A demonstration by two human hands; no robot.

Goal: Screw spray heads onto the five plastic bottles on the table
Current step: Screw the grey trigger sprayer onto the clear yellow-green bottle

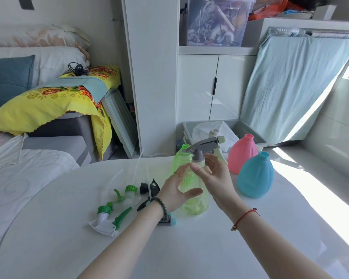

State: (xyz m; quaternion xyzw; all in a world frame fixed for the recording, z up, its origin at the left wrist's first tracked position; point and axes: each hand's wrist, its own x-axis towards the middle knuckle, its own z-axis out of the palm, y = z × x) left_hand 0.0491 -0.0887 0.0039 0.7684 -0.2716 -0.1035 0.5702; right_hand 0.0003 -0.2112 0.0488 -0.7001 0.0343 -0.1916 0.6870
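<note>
Left grip (177,190) rests spread-fingered against the yellow-green bottle (193,204); right grip (212,174) pinches the gray spray head (206,146) at its collar.

My left hand (175,190) wears a thin orange ring (177,174) on one finger and a dark beaded bracelet (163,206) at the wrist; a red string bracelet (244,216) circles my right wrist.
</note>
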